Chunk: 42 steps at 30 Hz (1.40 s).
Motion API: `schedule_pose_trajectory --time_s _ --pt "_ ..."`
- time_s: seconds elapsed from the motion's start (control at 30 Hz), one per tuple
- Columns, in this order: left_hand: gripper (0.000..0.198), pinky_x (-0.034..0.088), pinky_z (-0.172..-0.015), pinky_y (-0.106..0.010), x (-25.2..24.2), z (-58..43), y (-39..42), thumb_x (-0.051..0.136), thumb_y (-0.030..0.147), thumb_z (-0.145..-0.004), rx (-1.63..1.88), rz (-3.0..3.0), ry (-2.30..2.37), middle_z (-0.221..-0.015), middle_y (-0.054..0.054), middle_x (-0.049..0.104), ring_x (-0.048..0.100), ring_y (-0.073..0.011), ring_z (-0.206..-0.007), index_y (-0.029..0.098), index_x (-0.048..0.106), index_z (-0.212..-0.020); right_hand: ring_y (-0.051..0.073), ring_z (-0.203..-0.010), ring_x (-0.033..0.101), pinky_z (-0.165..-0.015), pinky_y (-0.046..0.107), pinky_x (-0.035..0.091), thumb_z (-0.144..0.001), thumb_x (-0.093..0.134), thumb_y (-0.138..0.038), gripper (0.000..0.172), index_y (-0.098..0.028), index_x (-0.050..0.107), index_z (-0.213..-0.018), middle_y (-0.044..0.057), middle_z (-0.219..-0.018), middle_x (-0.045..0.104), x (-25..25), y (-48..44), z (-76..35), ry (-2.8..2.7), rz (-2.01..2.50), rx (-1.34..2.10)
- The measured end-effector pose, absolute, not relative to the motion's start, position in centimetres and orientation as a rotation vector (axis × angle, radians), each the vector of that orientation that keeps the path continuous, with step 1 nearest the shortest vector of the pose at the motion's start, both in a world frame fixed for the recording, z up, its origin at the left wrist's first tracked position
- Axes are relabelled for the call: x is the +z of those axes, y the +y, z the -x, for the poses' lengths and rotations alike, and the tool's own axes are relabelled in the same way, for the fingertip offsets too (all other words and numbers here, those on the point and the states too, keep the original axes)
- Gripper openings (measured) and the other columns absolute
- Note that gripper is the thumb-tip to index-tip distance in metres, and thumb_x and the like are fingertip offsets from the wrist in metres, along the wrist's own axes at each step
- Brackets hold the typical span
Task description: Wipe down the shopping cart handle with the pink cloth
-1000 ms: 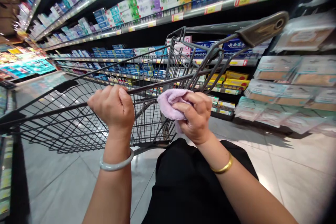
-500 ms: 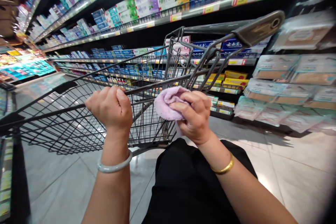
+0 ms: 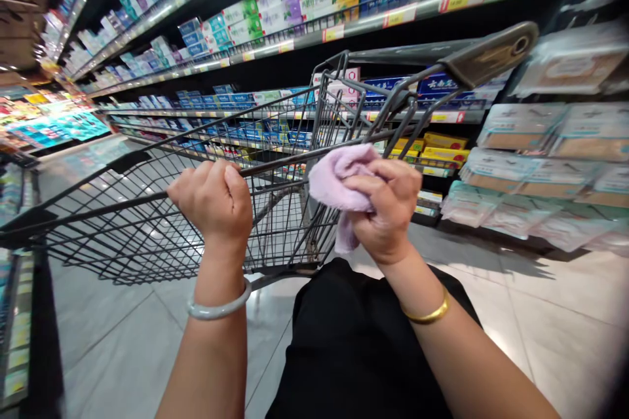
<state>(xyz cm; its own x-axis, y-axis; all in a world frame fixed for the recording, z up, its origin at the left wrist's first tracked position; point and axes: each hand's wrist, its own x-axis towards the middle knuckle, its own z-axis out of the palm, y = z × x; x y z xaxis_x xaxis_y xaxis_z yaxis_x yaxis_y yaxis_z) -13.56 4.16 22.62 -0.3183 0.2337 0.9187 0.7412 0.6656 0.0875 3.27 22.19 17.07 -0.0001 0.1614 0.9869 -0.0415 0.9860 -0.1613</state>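
A dark wire shopping cart (image 3: 280, 229) stands side-on before me, its front to the left and its push handle (image 3: 486, 55) at the upper right. My left hand (image 3: 216, 200) is wrapped in a fist round the cart's top side rail. In my right hand (image 3: 388, 209) a bunched pale purple cloth (image 3: 334, 180) is pressed round the same rail, farther towards the handle. One end of the cloth hangs down below my fingers. The rail under the cloth and my right fingertips are partly hidden.
Behind the cart runs a long shelf (image 3: 314, 39) stacked with boxed goods. Packaged goods (image 3: 521, 170) hang at the right. My black-clad lap (image 3: 358, 347) is close below the cart, over a pale tiled floor (image 3: 113, 340). Another shelf edge (image 3: 19, 340) stands at the far left.
My right hand and the cloth have slid right and slightly up along the rail towards the handle. My left hand keeps its grip on the rail; the view has shifted slightly.
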Motion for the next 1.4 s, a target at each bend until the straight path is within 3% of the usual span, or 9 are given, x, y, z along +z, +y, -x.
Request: schedule_pose_trajectory --time_s 0.3,0.5,0.8,1.07,1.4 --pt "0.038 0.032 -0.081 -0.043 22.9 13.3 4.1 0.034 0.035 -0.1 -0.605 0.796 -1.862 -0.078 -0.008 0.061 0.051 -0.027 -0.08 0.023 0.064 -0.082 0.024 -0.115 0.058 -0.099 0.041 0.046 -0.082 0.064 -0.014 0.029 -0.032 0.069 -0.104 0.003 -0.11 0.063 17.5 22.4 -3.7 -1.667 0.077 0.114" --pt "0.039 0.033 -0.081 -0.045 22.7 13.7 4.0 0.033 0.036 -0.102 -0.575 0.774 -1.868 -0.078 -0.009 0.061 0.053 -0.0279 -0.081 0.023 0.064 -0.081 0.025 -0.11 0.059 -0.101 0.045 0.046 -0.085 0.061 -0.015 0.023 -0.029 0.068 -0.102 0.004 -0.108 0.061 18.0 23.4 -4.2 -1.55 0.146 0.136" --pt "0.036 0.032 -0.092 -0.046 22.7 13.1 4.4 0.034 0.039 -0.101 -0.693 0.758 -1.933 -0.088 -0.008 0.063 0.057 -0.028 -0.093 0.024 0.064 -0.086 0.025 -0.108 0.06 -0.1 0.046 0.048 -0.087 0.063 -0.019 0.019 -0.03 0.069 -0.101 0.004 -0.107 0.062 18.0 23.3 -4.3 -1.593 0.155 0.089" --pt "0.038 0.034 -0.093 -0.049 22.8 12.8 4.4 0.033 0.039 -0.101 -0.689 0.745 -1.965 -0.091 -0.01 0.065 0.058 -0.031 -0.098 0.024 0.064 -0.087 0.024 -0.114 0.06 -0.1 0.042 0.048 -0.082 0.066 -0.013 0.027 -0.03 0.071 -0.103 0.003 -0.11 0.067 12.9 22.1 -5.5 -1.882 0.102 0.09" --pt "0.037 0.036 -0.09 -0.051 23.1 12.7 4.3 0.033 0.039 -0.102 -0.647 0.762 -1.976 -0.092 -0.009 0.067 0.06 -0.031 -0.099 0.025 0.064 -0.088 0.026 -0.117 0.057 -0.103 0.045 0.045 -0.083 0.064 -0.013 0.028 -0.029 0.073 -0.105 0.006 -0.115 0.063 12.9 22.1 -5.1 -1.727 0.191 0.169"
